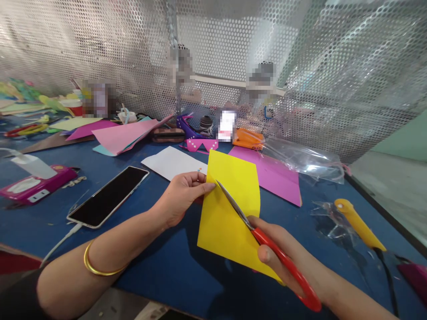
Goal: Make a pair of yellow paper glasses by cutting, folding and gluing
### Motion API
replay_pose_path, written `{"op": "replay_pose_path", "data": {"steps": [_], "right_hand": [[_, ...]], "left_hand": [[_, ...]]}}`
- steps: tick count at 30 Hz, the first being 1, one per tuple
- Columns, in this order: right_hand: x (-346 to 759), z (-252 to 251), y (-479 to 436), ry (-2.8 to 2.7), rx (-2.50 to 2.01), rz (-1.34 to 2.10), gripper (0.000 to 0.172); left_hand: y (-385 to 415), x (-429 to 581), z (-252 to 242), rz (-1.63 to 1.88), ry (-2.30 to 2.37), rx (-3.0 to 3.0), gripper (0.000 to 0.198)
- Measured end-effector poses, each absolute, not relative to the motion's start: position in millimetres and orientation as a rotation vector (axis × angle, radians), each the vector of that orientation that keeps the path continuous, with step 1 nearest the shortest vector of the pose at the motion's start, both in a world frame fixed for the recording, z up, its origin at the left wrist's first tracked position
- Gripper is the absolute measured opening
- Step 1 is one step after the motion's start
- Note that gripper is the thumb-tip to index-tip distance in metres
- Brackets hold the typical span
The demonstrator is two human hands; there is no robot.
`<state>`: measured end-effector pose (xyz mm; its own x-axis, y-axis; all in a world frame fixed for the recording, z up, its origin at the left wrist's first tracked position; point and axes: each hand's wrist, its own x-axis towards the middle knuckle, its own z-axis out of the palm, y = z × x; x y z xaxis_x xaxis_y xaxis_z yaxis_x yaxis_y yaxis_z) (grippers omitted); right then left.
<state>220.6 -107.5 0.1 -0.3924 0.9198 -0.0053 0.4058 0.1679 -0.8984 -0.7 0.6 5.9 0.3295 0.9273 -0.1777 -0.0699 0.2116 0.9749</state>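
This is looking like a craft workshop.
Coloured sheets (pixel 125 134) are lying on a blue tabletop (pixel 143 266), red-handled scissors (pixel 259 234) are crossing yellow paper (pixel 236 171), a corded tool (pixel 362 225) is resting nearby, and a perforated screen (pixel 230 44) is standing behind.

Along the back edge of the tabletop (pixel 167 266), an upright phone (pixel 227 126) is pixelated past reading. The yellow sheet (pixel 230 202) hides part of the purple sheet (pixel 280 175), and at the right edge a magenta object (pixel 413 278) runs out of frame.
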Motion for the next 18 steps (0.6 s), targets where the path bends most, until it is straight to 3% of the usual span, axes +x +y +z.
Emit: {"op": "replay_pose_path", "data": {"steps": [5,18], "right_hand": [[224.8,2.5,-110.9,-1.971,-1.270,1.039,0.055],[218.9,3.2,-111.3,-1.942,-1.347,1.150,0.055]], "left_hand": [[1.0,-0.4,4.7,0.878,0.970,1.132,0.030],[-0.8,0.4,2.0,0.830,0.937,1.158,0.031]]}}
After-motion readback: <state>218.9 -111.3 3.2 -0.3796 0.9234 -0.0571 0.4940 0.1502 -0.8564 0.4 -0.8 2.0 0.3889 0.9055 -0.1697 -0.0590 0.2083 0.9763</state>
